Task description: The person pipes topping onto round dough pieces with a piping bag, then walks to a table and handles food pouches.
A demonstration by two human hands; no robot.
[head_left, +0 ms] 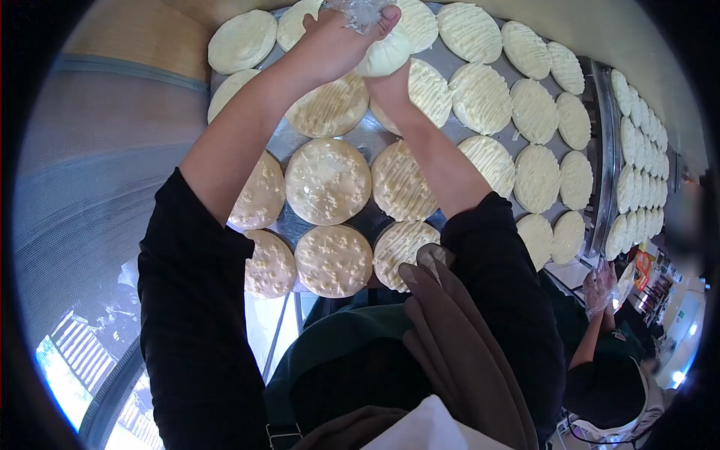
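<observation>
Both my hands hold a clear piping bag (384, 54) full of white cream above a metal tray (360, 135). My left hand (334, 41) grips the twisted top of the bag. Just under it, my right hand (390, 91) cups the full lower part. The tray carries several round flat dough discs. Those under and beyond my hands, like one disc (480, 97), bear thin white cream lines. Nearer discs, like another one (328, 181), are also dotted with pale crumbs. My black sleeves (195, 300) cover both forearms.
A second tray (637, 150) of plain pale discs stands to the right. Another person's gloved hand (600, 289) works at the lower right. A grey mesh surface (90, 187) lies on the left, and my dark apron (420, 360) fills the bottom.
</observation>
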